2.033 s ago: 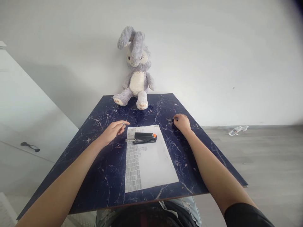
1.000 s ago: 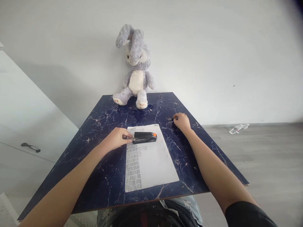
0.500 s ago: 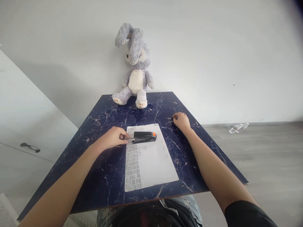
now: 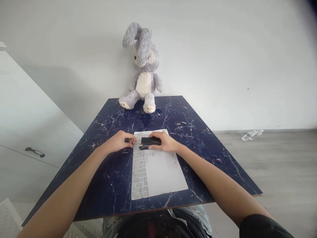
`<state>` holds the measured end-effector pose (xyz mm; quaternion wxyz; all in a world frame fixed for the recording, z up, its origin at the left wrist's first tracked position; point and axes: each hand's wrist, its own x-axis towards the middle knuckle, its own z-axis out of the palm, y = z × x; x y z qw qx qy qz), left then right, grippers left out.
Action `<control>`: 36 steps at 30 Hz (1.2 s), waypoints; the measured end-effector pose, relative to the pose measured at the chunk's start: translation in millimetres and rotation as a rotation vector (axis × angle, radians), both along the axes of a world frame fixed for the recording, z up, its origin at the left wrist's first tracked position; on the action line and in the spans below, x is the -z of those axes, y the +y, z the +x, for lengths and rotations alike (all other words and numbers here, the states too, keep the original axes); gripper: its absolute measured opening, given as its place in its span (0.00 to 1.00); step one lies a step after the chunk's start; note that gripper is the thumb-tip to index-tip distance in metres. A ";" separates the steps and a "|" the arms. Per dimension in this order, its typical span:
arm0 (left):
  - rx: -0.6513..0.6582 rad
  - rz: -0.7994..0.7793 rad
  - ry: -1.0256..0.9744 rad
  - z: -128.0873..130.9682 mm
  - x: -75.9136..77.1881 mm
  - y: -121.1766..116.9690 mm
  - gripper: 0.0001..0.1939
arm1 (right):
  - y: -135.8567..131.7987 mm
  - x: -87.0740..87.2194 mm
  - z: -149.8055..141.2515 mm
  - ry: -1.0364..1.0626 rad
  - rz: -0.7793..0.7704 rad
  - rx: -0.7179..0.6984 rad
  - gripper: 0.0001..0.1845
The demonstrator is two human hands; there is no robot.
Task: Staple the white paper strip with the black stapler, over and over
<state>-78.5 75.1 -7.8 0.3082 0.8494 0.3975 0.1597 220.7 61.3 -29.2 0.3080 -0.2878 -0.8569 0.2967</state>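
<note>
A black stapler (image 4: 150,141) lies across the top of a sheet of paper (image 4: 167,173), whose left side is covered with rows of grey print. My right hand (image 4: 165,141) is closed around the stapler's right end, thumb on the near side and fingers over the far side, hiding its orange part. At the other end, my left hand (image 4: 123,140) pinches the thin metal piece that sticks out of the stapler. Its exact shape is partly covered by the fingertips. A small dark grey strip (image 4: 183,123) rests on the table beyond my right hand.
The dark blue marbled table (image 4: 104,185) reaches to the wall. A grey plush rabbit (image 4: 144,82) sits at its far edge. To the left stands a white cabinet with a dark handle (image 4: 35,152). A clear plastic item (image 4: 252,135) lies on the floor at right.
My right hand has come from the table's right side to the stapler and taken hold of it. The small dark strip stays where that hand was. My left hand keeps its place.
</note>
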 end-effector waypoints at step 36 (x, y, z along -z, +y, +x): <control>-0.260 0.315 -0.102 45.1 14.0 -12.9 0.13 | -7.3 11.0 -23.8 -0.249 0.276 0.184 0.16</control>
